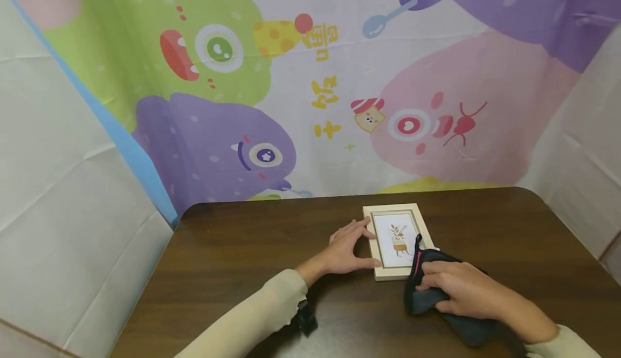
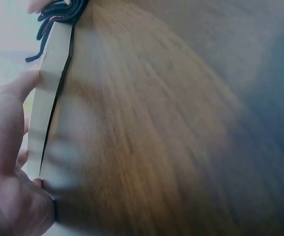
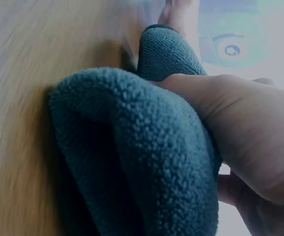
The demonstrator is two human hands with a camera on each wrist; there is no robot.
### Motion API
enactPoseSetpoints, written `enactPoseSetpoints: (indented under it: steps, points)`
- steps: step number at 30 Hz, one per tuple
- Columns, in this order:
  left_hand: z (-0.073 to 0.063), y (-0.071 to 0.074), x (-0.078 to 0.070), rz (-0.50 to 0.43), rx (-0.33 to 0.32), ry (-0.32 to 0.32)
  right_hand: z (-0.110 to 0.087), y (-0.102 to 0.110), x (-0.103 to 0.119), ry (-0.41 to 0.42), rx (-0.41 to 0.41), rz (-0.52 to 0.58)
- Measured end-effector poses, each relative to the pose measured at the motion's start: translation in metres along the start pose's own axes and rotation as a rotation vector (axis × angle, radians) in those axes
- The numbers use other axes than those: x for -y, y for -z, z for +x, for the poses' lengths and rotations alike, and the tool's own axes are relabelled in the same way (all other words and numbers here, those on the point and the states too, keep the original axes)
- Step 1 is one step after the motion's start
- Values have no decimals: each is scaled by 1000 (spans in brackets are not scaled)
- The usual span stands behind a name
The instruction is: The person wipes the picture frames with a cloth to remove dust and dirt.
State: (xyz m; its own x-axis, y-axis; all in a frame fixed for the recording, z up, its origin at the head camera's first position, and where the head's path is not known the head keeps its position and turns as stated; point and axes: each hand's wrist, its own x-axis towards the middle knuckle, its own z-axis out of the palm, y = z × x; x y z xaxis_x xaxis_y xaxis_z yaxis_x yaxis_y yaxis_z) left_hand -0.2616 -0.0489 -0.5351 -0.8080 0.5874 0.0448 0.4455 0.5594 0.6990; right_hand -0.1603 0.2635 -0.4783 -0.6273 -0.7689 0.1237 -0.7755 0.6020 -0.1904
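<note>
A picture frame [image 1: 368, 239] with a pale wooden border and a plant print [image 1: 399, 234] lies on the dark brown table. My left hand [image 1: 345, 247] is spread along its left edge, thumb near the lower corner and fingertips on the upper border. The thumb [image 2: 26, 81] presses the border in the left wrist view. In my right hand [image 1: 466, 289] I grip a bunched dark grey-blue cloth [image 1: 426, 300] with black edging. Part of the cloth covers the frame's lower right side. Its fuzzy, folded surface [image 3: 156, 147] fills much of the right wrist view.
Behind the table [image 1: 233, 245] hangs a curtain [image 1: 330, 169] printed with cartoon monsters. Pale panels [image 1: 63, 196] stand at the left and right. A small black item [image 1: 305, 317] hangs at my left sleeve.
</note>
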Motion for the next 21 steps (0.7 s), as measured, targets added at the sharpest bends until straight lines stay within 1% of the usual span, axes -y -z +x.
enactPoseSetpoints:
  steps: [5, 9, 12, 16, 18, 21]
  points:
    - [-2, 2, -4, -4, 5, 3, 20, -5, 12, 60, 5, 10]
    - [-2, 2, -3, -4, 12, -4, 37, -11, 23, 110, -13, -2]
    - [-2, 2, -3, -2, 14, -10, 47, -14, 30, 116, -7, 0]
    - [-2, 3, -4, 1, 7, -16, 50, -12, 34, 102, -9, 17]
    - [-1, 2, -3, 3, 3, -18, 49, -6, 33, 102, -44, 36]
    - [0, 0, 1, 3, -4, -13, 44, 8, 28, 100, -144, 59]
